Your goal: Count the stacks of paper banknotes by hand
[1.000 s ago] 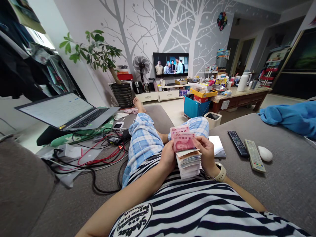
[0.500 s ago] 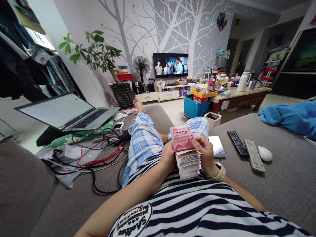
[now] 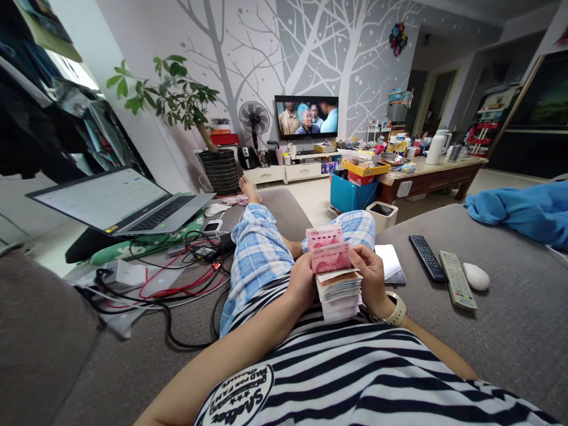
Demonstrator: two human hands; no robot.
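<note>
A thick stack of banknotes is held over my lap, its lower edges fanned toward me. Pink 100 notes stand up at its top, one behind another. My left hand is closed round the stack's left side, with part of its fingers hidden behind the notes. On the right side, my right hand pinches the upper right edge of the front pink note between thumb and finger; its other fingers are curled. A pale watch is on the right wrist.
Right on the sofa lie a white-screened tablet, a black remote, a beige remote and a white mouse. Left are an open laptop and tangled cables. Beyond stand a cluttered coffee table and a small bin.
My right thumb and fingers have shifted slightly right along the front pink note, which shows a little more of its face. My left hand keeps its hold. The television picture differs.
</note>
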